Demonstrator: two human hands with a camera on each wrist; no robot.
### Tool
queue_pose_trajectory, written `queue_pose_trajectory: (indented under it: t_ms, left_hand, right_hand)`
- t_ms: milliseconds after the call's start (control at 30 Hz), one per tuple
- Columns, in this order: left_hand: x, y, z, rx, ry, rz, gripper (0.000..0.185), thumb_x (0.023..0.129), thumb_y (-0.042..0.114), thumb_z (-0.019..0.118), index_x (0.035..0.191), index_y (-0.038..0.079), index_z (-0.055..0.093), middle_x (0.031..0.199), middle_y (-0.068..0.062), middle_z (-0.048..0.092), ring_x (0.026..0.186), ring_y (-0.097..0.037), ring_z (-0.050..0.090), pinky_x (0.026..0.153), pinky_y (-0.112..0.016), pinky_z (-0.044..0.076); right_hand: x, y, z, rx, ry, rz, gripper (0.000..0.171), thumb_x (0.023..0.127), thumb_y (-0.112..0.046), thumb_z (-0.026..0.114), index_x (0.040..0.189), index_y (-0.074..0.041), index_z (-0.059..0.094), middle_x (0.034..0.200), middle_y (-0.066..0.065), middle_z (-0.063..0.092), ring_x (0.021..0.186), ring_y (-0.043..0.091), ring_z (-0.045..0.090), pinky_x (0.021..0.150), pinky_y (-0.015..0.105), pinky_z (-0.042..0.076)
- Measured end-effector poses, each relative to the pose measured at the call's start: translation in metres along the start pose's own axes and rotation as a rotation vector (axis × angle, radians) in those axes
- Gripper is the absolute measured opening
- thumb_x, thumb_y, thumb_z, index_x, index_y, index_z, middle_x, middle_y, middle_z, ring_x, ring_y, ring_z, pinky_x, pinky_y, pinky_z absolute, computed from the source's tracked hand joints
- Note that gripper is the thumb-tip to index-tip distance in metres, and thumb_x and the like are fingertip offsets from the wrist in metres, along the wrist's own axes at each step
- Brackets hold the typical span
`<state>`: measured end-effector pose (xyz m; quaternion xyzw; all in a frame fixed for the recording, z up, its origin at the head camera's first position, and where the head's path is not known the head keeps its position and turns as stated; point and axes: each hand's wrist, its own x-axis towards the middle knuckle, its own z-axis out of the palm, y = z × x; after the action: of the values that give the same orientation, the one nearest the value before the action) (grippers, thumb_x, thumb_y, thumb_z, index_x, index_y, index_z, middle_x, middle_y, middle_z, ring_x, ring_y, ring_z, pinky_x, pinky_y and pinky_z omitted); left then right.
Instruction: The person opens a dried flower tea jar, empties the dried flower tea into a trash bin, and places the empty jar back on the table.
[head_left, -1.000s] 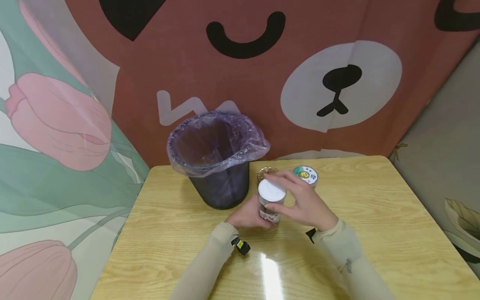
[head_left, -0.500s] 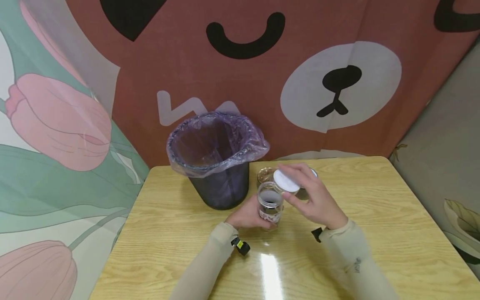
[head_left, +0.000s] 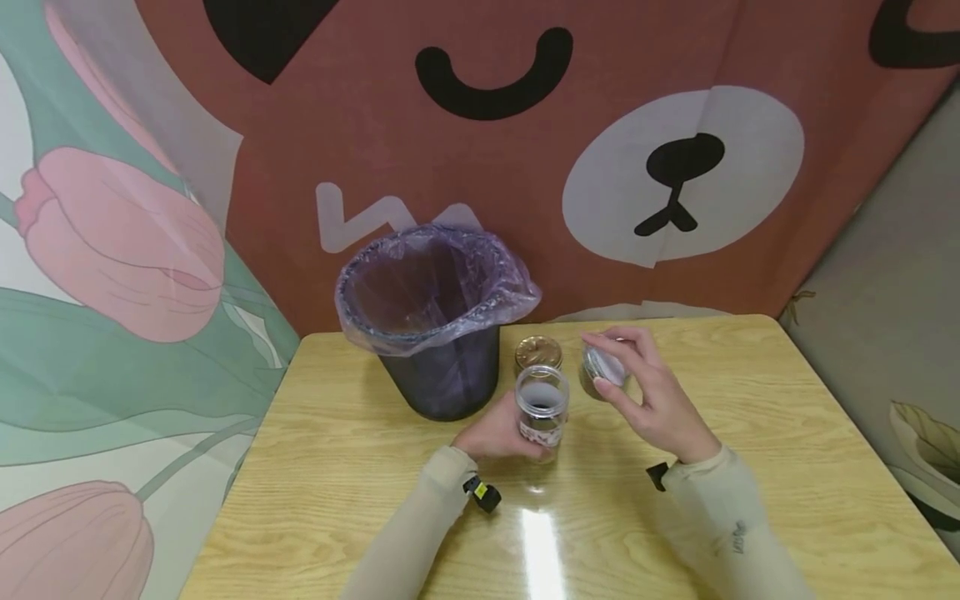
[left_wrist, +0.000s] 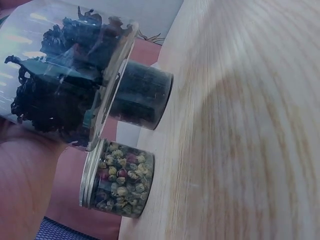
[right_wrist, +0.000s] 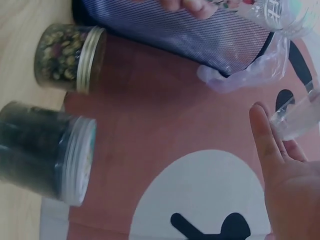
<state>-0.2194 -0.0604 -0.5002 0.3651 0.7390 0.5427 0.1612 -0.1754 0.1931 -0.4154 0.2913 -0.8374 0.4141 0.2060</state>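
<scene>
Your left hand (head_left: 498,433) wraps the lower wall of the open jar (head_left: 542,412), which stands upright on the surface (head_left: 750,433) just in front of the lined bin (head_left: 438,325); your right hand (head_left: 652,396) holds the lid (head_left: 602,367) pinched at its rim between thumb and fingertips, lifted clear and to the right of the jar mouth. Both grips are thus occupied, the left on the jar body and the right on the lid. The jar looks to be clear rigid plastic, probably light, partly filled with dark dried leaves (left_wrist: 55,95) that the left wrist view shows pressed against the wall; loose and dry, they would likely spill at a tilt now that the mouth is uncovered. The smooth wall may be slippery, so the low, encircling hold around the labelled band seems the safest place, with the base kept flat. The lid is thin and light and is best held by its edge. Just behind the jar stands a gold-lidded jar (head_left: 537,353) of mixed dried buds (left_wrist: 120,182), and a further dark-filled jar (right_wrist: 47,150) stands behind your right hand, mostly hidden from the head view; both crowd the space between jar and bin, and the purple liner (head_left: 517,292) overhangs the bin rim nearby
</scene>
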Motion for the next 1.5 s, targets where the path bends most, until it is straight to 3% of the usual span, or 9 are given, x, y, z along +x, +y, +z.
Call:
queue_pose_trajectory:
  t_ms: [200,433,533,633,800,1000,1167,1300,1500]
  left_hand:
    - [-0.001,0.003,-0.002,-0.003,0.005,-0.012,0.063,0.070,-0.008,0.085,0.127,0.005,0.062,0.121,-0.014,0.070,0.107,-0.003,0.063,0.106,-0.028,0.051]
    - [-0.001,0.003,-0.002,-0.001,0.006,0.004,0.064,0.069,-0.008,0.085,0.127,0.005,0.062,0.121,-0.014,0.070,0.108,-0.005,0.064,0.106,-0.028,0.051]
    - [-0.001,0.005,-0.002,-0.017,0.009,0.012,0.064,0.069,-0.008,0.085,0.127,0.005,0.062,0.120,-0.014,0.070,0.108,-0.007,0.064,0.107,-0.029,0.051]
    - [-0.002,0.005,-0.002,-0.022,0.006,0.008,0.065,0.070,-0.008,0.085,0.128,0.004,0.061,0.121,-0.015,0.070,0.109,-0.008,0.064,0.108,-0.029,0.050]
    - [-0.002,0.003,-0.001,-0.005,0.009,-0.008,0.066,0.070,-0.004,0.087,0.130,0.005,0.059,0.123,-0.014,0.069,0.112,-0.010,0.063,0.109,-0.029,0.049]
    - [-0.003,0.004,-0.002,-0.015,0.016,-0.014,0.069,0.070,-0.006,0.087,0.131,0.004,0.058,0.124,-0.015,0.068,0.113,-0.009,0.062,0.109,-0.029,0.048]
    - [-0.003,0.005,-0.003,-0.013,0.019,-0.009,0.069,0.070,-0.007,0.086,0.131,0.004,0.058,0.124,-0.015,0.068,0.112,-0.008,0.062,0.108,-0.028,0.049]
    - [-0.004,0.004,-0.003,-0.006,0.022,-0.013,0.067,0.070,-0.007,0.086,0.131,0.004,0.059,0.123,-0.015,0.069,0.111,-0.008,0.062,0.108,-0.028,0.049]
    - [-0.003,0.002,-0.003,-0.024,0.019,-0.020,0.066,0.071,-0.008,0.085,0.130,0.004,0.059,0.123,-0.016,0.068,0.110,-0.007,0.062,0.108,-0.028,0.049]
  right_hand:
    - [-0.007,0.010,-0.002,-0.008,0.045,0.111,0.060,0.086,-0.003,0.081,0.139,-0.009,0.056,0.126,0.005,0.055,0.112,0.005,0.057,0.101,0.011,0.047]
    - [-0.015,0.027,0.002,-0.074,0.062,0.140,0.062,0.079,-0.009,0.090,0.132,-0.006,0.058,0.121,0.006,0.064,0.104,0.012,0.058,0.090,0.014,0.044]
    - [-0.019,0.034,0.003,-0.070,0.015,0.155,0.060,0.083,-0.011,0.087,0.134,-0.005,0.057,0.124,0.008,0.063,0.108,0.013,0.060,0.095,0.017,0.050]
    - [-0.024,0.039,0.006,-0.064,-0.052,0.178,0.060,0.085,-0.011,0.085,0.137,-0.005,0.056,0.128,0.009,0.059,0.116,0.021,0.060,0.098,0.031,0.058]
    - [-0.033,0.045,0.013,-0.060,-0.131,0.208,0.061,0.079,-0.012,0.090,0.134,-0.007,0.063,0.128,0.008,0.052,0.121,0.030,0.057,0.096,0.051,0.058]
    - [-0.039,0.054,0.026,-0.117,-0.166,0.177,0.070,0.071,-0.011,0.095,0.133,-0.001,0.066,0.130,0.013,0.055,0.121,0.033,0.057,0.098,0.054,0.054]
    - [-0.044,0.060,0.034,-0.157,-0.223,0.168,0.065,0.078,-0.015,0.092,0.133,0.005,0.064,0.133,0.019,0.056,0.122,0.038,0.060,0.099,0.057,0.055]
    - [-0.047,0.063,0.040,-0.193,-0.276,0.189,0.061,0.084,-0.021,0.087,0.134,0.004,0.064,0.132,0.016,0.060,0.120,0.036,0.063,0.098,0.055,0.055]
    - [-0.049,0.067,0.046,-0.209,-0.355,0.221,0.060,0.083,-0.021,0.087,0.134,0.002,0.065,0.132,0.017,0.065,0.119,0.037,0.065,0.101,0.056,0.054]
